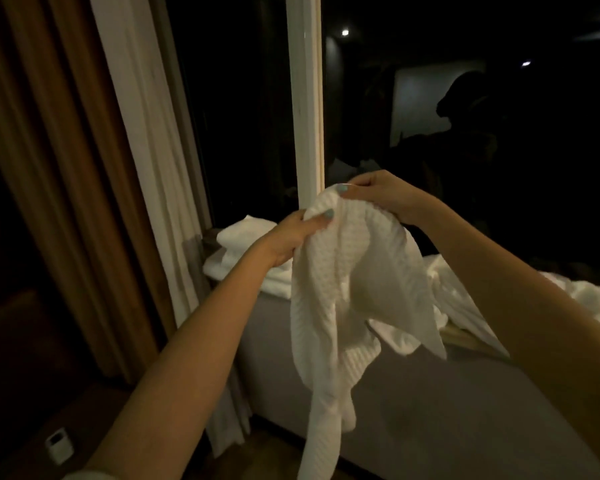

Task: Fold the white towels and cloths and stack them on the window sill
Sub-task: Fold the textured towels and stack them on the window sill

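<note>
Low on the left, a small white box (57, 445) sits on the dark floor (94, 407). Above it hangs a long brown curtain (49, 150), and next to that a thin white curtain (146, 133). Just past the curtains, a stack of folded white towels (236, 251) rests on the left end of the window sill (471, 337). The left hand (291, 237) is up in the air in front of that stack — its fingers and thumb are closed tight on the top edge of a white bumpy waffle cloth (354, 289). The cloth hangs down long and loose between both arms, not folded, in front of the grey wall (430, 403) under the sill. Behind it stands a tall white window post (307, 98), with dark glass (243, 116) on each side. The right hand (381, 195) is a bit higher and just beside the left one — it pinches the same top edge of the cloth. Farther right, a heap of loose white cloths (471, 299) lies crumpled on the sill.
</note>
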Demonstrator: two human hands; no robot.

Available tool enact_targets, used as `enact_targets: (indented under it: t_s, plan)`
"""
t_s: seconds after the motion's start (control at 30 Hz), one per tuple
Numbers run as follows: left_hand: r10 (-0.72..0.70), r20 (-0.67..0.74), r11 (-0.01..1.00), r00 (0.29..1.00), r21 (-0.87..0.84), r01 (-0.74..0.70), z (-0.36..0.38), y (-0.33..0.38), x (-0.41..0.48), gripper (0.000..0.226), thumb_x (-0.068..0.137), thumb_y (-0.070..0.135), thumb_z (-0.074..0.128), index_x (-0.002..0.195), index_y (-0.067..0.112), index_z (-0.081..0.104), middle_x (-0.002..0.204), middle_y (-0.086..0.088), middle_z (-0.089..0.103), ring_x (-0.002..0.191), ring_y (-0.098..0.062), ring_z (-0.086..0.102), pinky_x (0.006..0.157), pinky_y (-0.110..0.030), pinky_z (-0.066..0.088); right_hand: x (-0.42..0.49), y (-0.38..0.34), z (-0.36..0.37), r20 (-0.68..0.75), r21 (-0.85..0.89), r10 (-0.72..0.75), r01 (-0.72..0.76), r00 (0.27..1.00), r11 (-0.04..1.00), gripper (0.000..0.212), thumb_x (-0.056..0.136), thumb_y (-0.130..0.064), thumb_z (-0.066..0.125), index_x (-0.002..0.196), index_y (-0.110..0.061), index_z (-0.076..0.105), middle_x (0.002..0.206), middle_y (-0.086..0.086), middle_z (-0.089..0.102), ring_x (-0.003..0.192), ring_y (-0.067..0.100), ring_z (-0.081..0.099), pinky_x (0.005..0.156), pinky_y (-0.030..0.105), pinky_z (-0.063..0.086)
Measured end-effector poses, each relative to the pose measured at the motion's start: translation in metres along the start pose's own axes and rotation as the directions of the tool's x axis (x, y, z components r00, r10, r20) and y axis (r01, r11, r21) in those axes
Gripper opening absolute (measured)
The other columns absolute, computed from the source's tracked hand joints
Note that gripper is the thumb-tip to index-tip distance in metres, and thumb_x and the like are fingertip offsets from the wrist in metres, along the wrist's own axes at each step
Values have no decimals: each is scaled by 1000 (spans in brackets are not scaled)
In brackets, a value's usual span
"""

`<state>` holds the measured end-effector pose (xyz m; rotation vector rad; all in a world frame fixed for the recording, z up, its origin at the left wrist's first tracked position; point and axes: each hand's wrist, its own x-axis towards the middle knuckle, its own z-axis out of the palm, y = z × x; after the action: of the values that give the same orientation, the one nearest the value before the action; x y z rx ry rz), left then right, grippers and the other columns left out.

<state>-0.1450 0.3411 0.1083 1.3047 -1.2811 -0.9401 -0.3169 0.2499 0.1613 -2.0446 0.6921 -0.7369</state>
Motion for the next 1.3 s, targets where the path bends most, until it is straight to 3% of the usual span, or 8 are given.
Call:
enact_targets:
  t_s: [0.23,0.37,0.53,0.67,0.87,1.03,1.17,1.3]
  plan:
    - [-36,-387,982,921,-185,-39,10,-55,-17,8,91,41,60,91,33,58,93,9,63,89,-11,60,82,-30,52,-24,92,43,-39,39,218,-216,975,976,28,93,-26,60,71,-9,63,69,1,55,69,16,56,63,21,47]
    - [-120,-176,981,977,-171,90,-4,-92,-23,12,94,39,54,99,30,60,100,10,68,101,-12,63,92,-29,50,-18,97,44,-171,140,141,-118,975,983,36,99,-26,51,94,8,63,82,16,55,75,28,56,73,36,46]
    - [-194,21,980,981,-33,194,-15,-111,-22,24,92,46,49,103,28,59,100,9,68,98,-9,62,83,-23,51,-14,95,51,-37,75,102,-99,994,992,33,99,-24,50,92,5,63,77,14,54,65,19,56,62,28,46]
    - [-218,184,975,959,4,221,-12,-113,-14,70,77,66,59,137,34,43,126,1,60,113,-18,59,90,-33,54,-14,96,50,69,61,77,-81,995,995,33,97,-28,52,83,-1,63,77,14,53,71,24,54,66,30,45]
    - [-303,443,951,844,198,238,-9,-97,11,36,92,21,59,126,29,50,116,-4,61,92,-20,63,67,-28,55,-17,96,30,205,10,70,-74,976,997,30,97,-21,53,85,5,61,78,13,49,71,23,51,64,27,43]
    - [-210,485,974,849,177,140,-8,-80,23,25,91,15,62,114,19,54,85,-1,57,54,-8,44,49,-19,39,-23,107,24,161,16,107,-111,981,994,34,98,-20,52,89,12,59,81,13,50,73,27,48,65,31,41]
    - [-181,401,959,898,275,71,13,-85,25,20,89,21,64,108,28,60,100,2,65,88,-12,64,73,-24,54,-28,114,30,133,38,121,-128,984,991,30,98,-21,52,87,3,65,77,10,59,69,23,56,64,29,45]
    - [-98,306,995,947,29,94,24,-92,27,21,91,9,60,111,10,63,105,-4,66,99,-15,64,82,-25,56,-33,118,22,77,-258,111,-88,991,962,37,93,-32,59,60,-18,53,54,-10,45,51,3,42,51,16,35]
